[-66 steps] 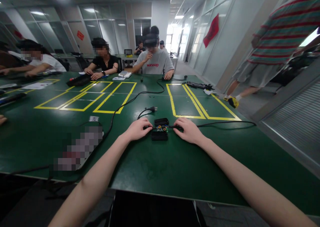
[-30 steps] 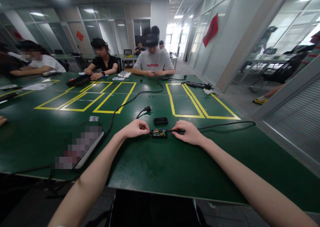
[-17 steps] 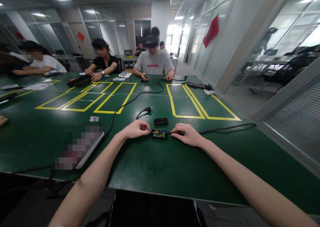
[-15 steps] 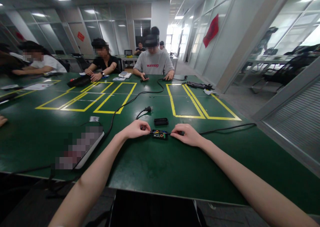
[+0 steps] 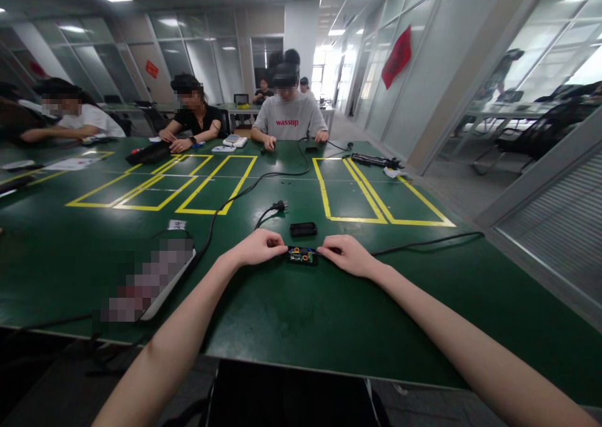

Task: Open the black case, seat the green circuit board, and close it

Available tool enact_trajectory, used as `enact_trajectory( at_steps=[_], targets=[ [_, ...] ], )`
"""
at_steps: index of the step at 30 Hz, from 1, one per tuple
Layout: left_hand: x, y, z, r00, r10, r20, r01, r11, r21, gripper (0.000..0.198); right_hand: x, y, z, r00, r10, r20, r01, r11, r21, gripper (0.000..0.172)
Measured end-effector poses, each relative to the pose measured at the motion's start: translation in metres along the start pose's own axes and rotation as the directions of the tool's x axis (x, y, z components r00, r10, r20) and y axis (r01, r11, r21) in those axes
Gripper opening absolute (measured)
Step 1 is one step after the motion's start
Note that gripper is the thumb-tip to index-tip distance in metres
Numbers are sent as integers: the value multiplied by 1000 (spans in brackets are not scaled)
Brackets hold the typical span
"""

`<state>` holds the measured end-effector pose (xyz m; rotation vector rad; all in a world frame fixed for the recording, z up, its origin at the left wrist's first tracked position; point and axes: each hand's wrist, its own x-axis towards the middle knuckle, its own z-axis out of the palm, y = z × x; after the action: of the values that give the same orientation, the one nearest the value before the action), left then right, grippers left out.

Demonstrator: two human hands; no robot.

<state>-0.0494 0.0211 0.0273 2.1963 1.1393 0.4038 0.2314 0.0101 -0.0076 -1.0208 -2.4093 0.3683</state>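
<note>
The left hand (image 5: pixel 261 247) is closed, its thumb and fingertips pinched at the left end of a small black rectangular plastic tray (image 5: pixel 301 263), apparently gripping a cord there, though the fingers hide exactly what lies beneath them. The right hand (image 5: pixel 347 255) mirrors it at the tray's right end, fingers curled and pinched around a thin black rubbery cable (image 5: pixel 427 242), which runs out behind the palm and far along the table to the right. Between the two sets of fingertips, the tray lies open side up, holding a small green circuit board (image 5: pixel 305 257) with yellow, orange and blue parts. Just beyond it rests a matching black plastic cover (image 5: pixel 303 229), hollow side up and apart from both hands. Behind the left hand, a short black cord (image 5: pixel 262 217) curves up to a black mains plug (image 5: pixel 281 205) with metal prongs pointing right. All this lies on a glossy dark green table (image 5: pixel 282 333). To the left is a long, pale, slab-shaped object (image 5: pixel 155 283) with a blurred top; a white paper tag (image 5: pixel 177 224) lies near its far end. Farther off, yellow tape outlines (image 5: pixel 202 212) mark the surface, and a person in a grey T-shirt (image 5: pixel 289 113) sits opposite.
</note>
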Motion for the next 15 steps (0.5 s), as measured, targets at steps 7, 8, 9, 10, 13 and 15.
enact_trajectory(
  at_steps=[7,8,9,10,13,15],
  targets=[
    [-9,30,12,986,-103,-129,151,884,443,30,2,-3,4,987,-58,-149,42,993,-112,16],
    [-11,35,14,983,-135,-122,176,871,458,30,1,-3,6,985,-54,-164,36,993,-113,15],
    [-12,39,15,979,-163,-120,201,861,467,30,1,-2,7,985,-50,-164,32,994,-109,19],
    [-13,43,17,973,-195,-124,231,848,477,30,0,0,8,988,-45,-148,30,994,-105,26],
    [-14,52,19,952,-275,-133,304,818,487,32,-1,5,12,998,-42,-40,38,995,-97,43],
    [-14,54,20,942,-312,-126,333,815,474,33,-2,8,14,999,-37,34,40,995,-95,48]
  ],
)
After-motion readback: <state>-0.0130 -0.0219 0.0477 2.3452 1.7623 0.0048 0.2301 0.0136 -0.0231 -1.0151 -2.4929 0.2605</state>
